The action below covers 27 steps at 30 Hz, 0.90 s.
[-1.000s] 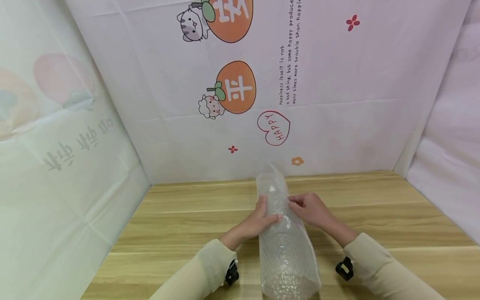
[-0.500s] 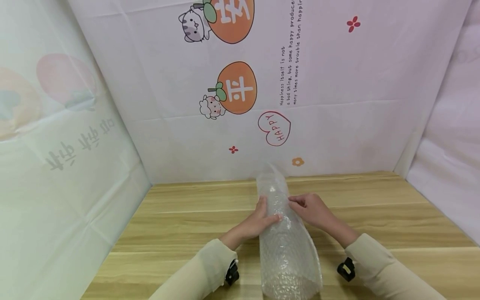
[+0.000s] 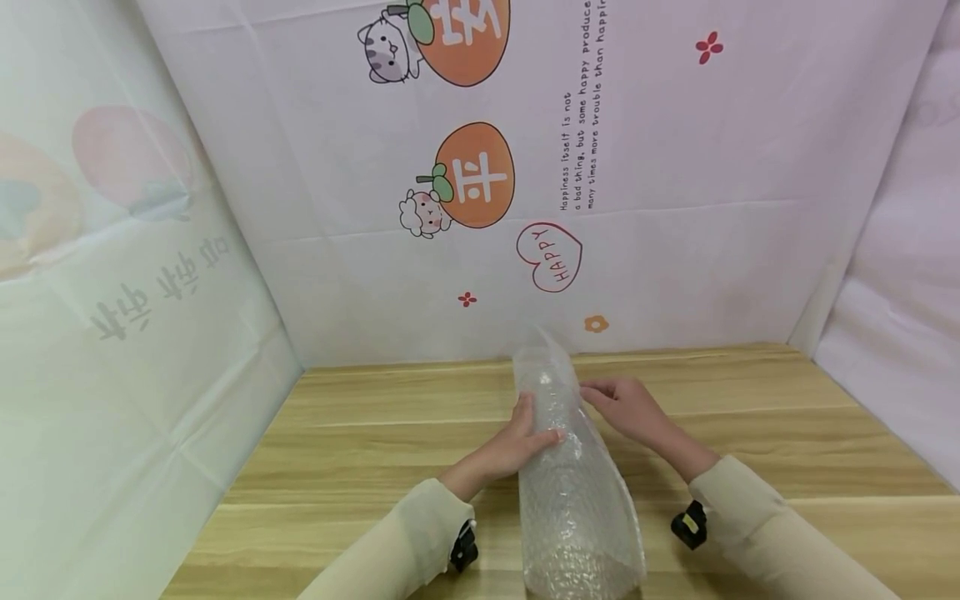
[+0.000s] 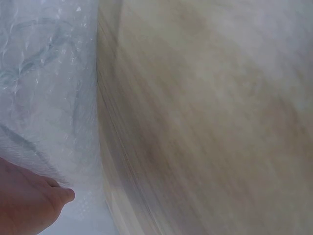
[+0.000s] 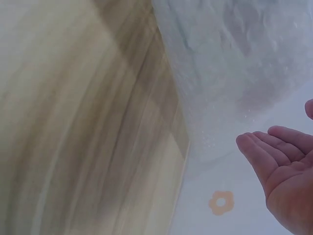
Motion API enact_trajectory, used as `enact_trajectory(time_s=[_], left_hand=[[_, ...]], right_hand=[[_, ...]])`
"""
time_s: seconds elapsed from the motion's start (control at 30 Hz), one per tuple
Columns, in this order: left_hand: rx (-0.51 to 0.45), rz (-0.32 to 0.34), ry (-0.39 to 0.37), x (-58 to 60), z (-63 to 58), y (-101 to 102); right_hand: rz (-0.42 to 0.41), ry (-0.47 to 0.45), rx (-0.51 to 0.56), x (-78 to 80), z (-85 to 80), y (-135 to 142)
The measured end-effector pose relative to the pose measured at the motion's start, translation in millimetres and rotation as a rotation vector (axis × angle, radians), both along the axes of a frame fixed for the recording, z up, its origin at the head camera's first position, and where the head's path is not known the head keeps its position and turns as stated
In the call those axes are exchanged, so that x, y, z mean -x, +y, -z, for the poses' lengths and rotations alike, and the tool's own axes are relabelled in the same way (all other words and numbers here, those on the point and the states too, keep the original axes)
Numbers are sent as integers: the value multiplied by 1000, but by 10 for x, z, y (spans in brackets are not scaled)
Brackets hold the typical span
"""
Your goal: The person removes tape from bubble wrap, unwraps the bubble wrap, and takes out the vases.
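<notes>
One roll: you have a single bubble wrap roll [image 3: 573, 475] on the wooden table [image 3: 345, 450], lying just right of centre, between your two hands.
Long axis: the roll runs from your near edge away toward the printed backdrop [image 3: 525, 183], its far end lifted a little and its loose flap sticking up.
Left hand: your left hand [image 3: 517, 442] lies against the roll's left flank about midway along, fingers curved over the plastic and the thumb laid across the top, so it grips the wrap; the left wrist view shows only a fingertip [image 4: 61, 196] touching the wrap [image 4: 49, 98].
Right hand: your right hand [image 3: 630, 408] sits just beside the roll's right flank, toward the far end, fingers loosely bent and apart, holding nothing; the right wrist view shows the relaxed fingers [image 5: 274, 147] clear of the wrap [image 5: 234, 63].
Nearer hand: the left one is on the roll; the right one is close, and the roll lies to its left.
Count: one roll, two hands, one table, one backdrop; two sleeves [image 3: 420, 533], one black strap at each wrist.
</notes>
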<state>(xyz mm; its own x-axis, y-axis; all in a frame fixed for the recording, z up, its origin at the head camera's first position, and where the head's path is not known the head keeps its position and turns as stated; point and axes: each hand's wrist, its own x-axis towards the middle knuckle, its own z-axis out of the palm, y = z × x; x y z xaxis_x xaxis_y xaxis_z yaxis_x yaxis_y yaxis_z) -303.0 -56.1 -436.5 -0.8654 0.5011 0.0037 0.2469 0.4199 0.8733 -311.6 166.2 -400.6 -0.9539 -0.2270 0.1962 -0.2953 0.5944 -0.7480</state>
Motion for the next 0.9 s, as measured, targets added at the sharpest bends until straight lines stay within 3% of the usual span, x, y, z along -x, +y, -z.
enact_trajectory(time_s=[0.23,0.6,0.9], left_hand=[[-4,4,-12,4,-8,2],[0,6,-4,15,-2,4],[0,0,5,25,9,6]], right_hand=[[3,-61,31,131,12,-14],[-19,-62,-8,222,-30,-114],[-37,-38,-17,285,25,-123]])
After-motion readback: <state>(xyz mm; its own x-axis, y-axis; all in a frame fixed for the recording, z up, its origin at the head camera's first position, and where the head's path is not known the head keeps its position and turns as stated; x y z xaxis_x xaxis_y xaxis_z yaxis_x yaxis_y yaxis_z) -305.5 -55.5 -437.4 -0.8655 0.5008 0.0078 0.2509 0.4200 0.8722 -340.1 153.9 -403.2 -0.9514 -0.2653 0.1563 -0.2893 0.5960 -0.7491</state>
